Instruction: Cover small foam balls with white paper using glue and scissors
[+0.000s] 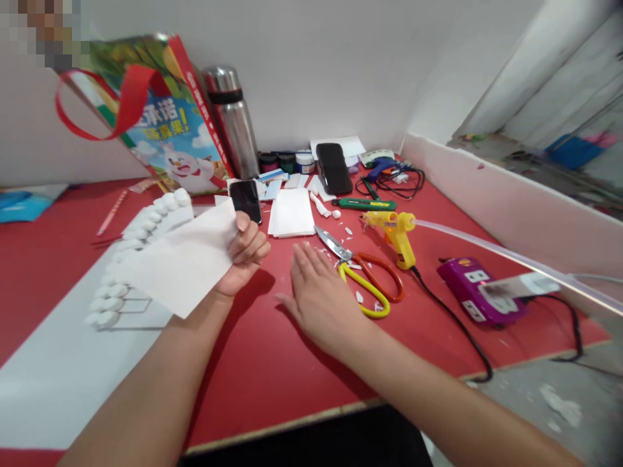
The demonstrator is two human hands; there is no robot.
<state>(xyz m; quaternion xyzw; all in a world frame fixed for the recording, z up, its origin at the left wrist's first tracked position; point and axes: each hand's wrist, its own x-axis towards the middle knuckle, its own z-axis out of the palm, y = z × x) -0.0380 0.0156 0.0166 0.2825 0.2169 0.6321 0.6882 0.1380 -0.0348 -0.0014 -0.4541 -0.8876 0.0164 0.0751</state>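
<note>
My left hand (247, 251) pinches a sheet of white paper (187, 259) by its right edge, holding it up off the table. Behind and below that sheet, a large white sheet (63, 383) lies on the table with drawn lines and a curved row of white rounded pieces (117, 279), partly covered. My right hand (318, 298) rests palm down on the red table, fingers stretched forward, with nothing in it. Just right of its fingers lie scissors (350, 256) with one red and one yellow handle, among small white scraps. A stack of white paper (292, 213) lies beyond both hands.
At the right are a yellow glue gun (396, 233) with a long clear glue stick and a purple power strip (479, 292). A green cutter (365, 204), two phones (246, 200), paint jars (287, 162), a steel flask (236, 126) and a gift box (170, 130) stand or lie behind.
</note>
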